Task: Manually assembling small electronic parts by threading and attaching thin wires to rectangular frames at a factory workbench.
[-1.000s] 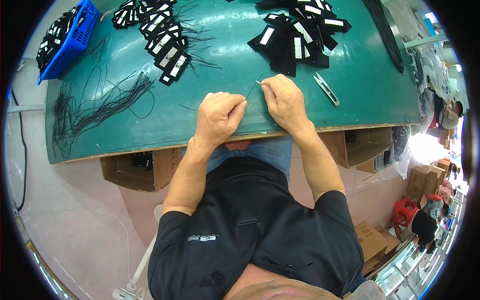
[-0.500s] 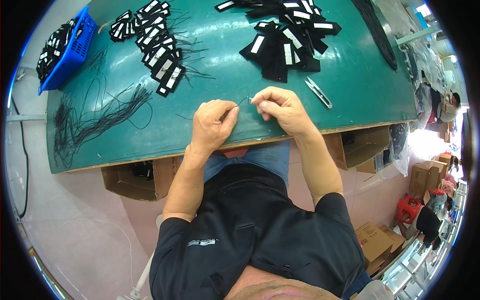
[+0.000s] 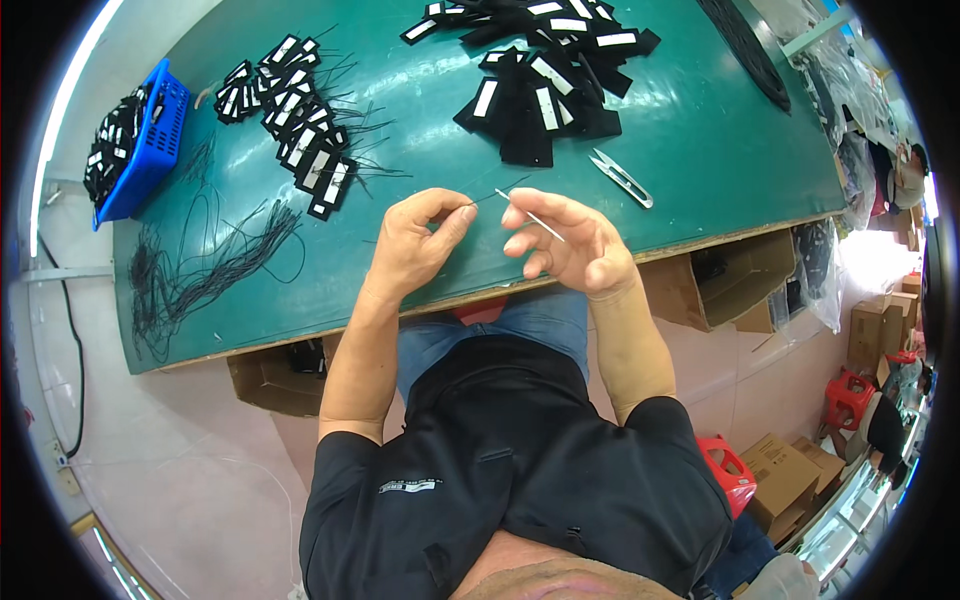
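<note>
My left hand (image 3: 428, 235) is closed, thumb against forefinger, pinching a thin black cord (image 3: 485, 199). The cord's free end stretches toward my right hand (image 3: 570, 240). Across the fingers of that hand lies a thin, pale, needle-like rod (image 3: 540, 221), its upper tip beside the cord. The right fingers are loosely curled and the thumb stands apart from them. Whether the cord passes through the rod's tip is too small to tell. Thread snips (image 3: 622, 180) lie on the green table (image 3: 420, 120), beyond my right hand.
Black tags with white labels and cords (image 3: 300, 130) lie at far left, near a bundle of black cords (image 3: 230, 255). More black labelled pieces (image 3: 540, 90) are heaped at the far middle. A blue basket (image 3: 155, 140) stands at the left edge. Cardboard boxes (image 3: 690, 290) sit under the table.
My right hand has turned and loosened from a pinch near the cord, so the pale rod now shows across its fingers. My left hand keeps its pinch. The view has shifted slightly.
</note>
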